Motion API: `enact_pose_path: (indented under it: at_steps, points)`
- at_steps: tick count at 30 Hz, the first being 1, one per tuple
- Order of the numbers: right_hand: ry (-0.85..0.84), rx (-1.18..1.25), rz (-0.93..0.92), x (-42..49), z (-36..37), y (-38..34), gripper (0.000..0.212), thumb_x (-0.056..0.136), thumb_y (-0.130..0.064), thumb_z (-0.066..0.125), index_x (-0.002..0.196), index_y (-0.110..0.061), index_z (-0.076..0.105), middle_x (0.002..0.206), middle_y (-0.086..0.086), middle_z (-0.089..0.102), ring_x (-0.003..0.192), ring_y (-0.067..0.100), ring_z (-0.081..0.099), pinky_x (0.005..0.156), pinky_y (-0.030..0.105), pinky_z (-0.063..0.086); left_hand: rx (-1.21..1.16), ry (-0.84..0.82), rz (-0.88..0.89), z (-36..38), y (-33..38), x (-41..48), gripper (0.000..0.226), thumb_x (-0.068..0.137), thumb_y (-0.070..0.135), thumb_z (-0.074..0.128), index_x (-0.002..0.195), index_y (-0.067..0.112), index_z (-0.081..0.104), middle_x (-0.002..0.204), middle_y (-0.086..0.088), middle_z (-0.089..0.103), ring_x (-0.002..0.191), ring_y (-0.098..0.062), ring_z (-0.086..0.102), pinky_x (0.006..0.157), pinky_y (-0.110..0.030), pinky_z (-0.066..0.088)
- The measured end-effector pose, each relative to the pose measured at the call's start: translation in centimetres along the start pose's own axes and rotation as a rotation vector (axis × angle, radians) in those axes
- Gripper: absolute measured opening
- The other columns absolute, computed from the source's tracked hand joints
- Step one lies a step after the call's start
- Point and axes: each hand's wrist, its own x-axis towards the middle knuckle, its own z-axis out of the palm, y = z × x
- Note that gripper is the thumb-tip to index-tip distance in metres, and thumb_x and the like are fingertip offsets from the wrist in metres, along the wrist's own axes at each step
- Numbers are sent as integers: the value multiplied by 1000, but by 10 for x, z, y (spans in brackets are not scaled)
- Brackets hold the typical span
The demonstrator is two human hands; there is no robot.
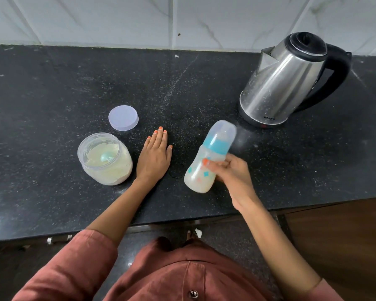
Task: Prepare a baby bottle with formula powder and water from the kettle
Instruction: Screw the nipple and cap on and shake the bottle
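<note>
My right hand [230, 172] grips a baby bottle [206, 161] above the black counter. The bottle is tilted, blurred, capped with a clear cover over a blue collar, and holds milky liquid. My left hand [154, 155] lies flat on the counter, fingers together, holding nothing. To its left stands an open clear jar of formula powder [105, 159] with a pale green scoop [105, 157] in it. The jar's round lid [123, 117] lies behind it. A steel kettle [287, 81] with a black handle and shut lid stands at the back right.
The black stone counter [52, 94] runs to a white tiled wall [139, 18] at the back. Its front edge is close to my body. A wooden surface [339, 235] lies below at the right.
</note>
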Motion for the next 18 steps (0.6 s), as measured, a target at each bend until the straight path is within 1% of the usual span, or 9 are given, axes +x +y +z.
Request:
enact_pose_path:
  at_steps: [3, 4, 5, 7, 10, 12, 15, 16, 18]
  points:
    - [188, 316, -17, 13, -5, -8, 15, 84, -12, 62, 96, -20, 63, 98, -2, 68, 93, 11, 65, 77, 25, 56, 10, 4, 2, 1, 0, 0, 51, 100, 27, 27, 145, 4, 17, 155, -10, 13, 144, -21, 10, 117, -33, 6]
    - [215, 355, -22, 15, -6, -8, 15, 85, -13, 61, 98, -21, 61, 101, -2, 67, 97, 12, 65, 79, 26, 56, 13, 2, 1, 1, 0, 0, 51, 100, 28, 26, 145, 5, 17, 155, -10, 13, 144, -21, 10, 117, -33, 6]
    - [203, 334, -16, 14, -4, -6, 16, 84, -14, 61, 99, -21, 61, 103, -1, 67, 99, 13, 64, 80, 27, 56, 13, 0, 0, 1, 0, 0, 51, 100, 28, 26, 145, 5, 17, 155, -10, 13, 144, -21, 10, 117, -33, 6]
    - [89, 142, 20, 6, 0, -1, 18, 81, -11, 64, 96, -20, 62, 99, -1, 68, 97, 14, 65, 81, 27, 56, 7, 0, 0, 1, 0, 0, 51, 100, 27, 27, 145, 5, 17, 155, -10, 13, 144, -21, 10, 116, -33, 6]
    - [-60, -80, 16, -5, 1, 3, 20, 76, -4, 68, 89, -19, 65, 86, -6, 70, 83, 6, 67, 71, 19, 55, 2, -1, 1, 0, 1, 0, 51, 100, 27, 27, 145, 5, 16, 155, -10, 13, 144, -21, 10, 116, -33, 6]
    - [13, 21, 4, 1, -2, 0, 17, 78, -6, 67, 90, -19, 65, 88, -5, 70, 84, 7, 67, 73, 21, 55, -1, 0, -1, -1, 1, 0, 51, 100, 27, 27, 145, 5, 16, 155, -10, 12, 144, -21, 10, 116, -32, 5]
    - [191, 356, -2, 13, -5, -5, 15, 84, -12, 61, 96, -21, 62, 99, -2, 68, 95, 11, 65, 80, 27, 55, 2, -1, -3, 0, 0, -1, 51, 100, 28, 26, 145, 5, 16, 155, -9, 12, 144, -20, 9, 116, -32, 5]
    - [202, 364, -5, 14, -4, -4, 16, 85, -12, 61, 98, -21, 61, 102, -2, 67, 97, 12, 64, 81, 28, 55, 4, -2, -3, 1, 0, -1, 51, 100, 28, 26, 145, 5, 15, 155, -9, 12, 144, -20, 9, 116, -32, 5]
    - [124, 205, 26, 10, 0, 1, 20, 83, -12, 63, 101, -18, 62, 103, 1, 67, 100, 15, 64, 84, 31, 54, 4, -3, -3, 1, 0, 0, 51, 100, 28, 26, 145, 6, 15, 155, -9, 11, 144, -20, 9, 116, -32, 5]
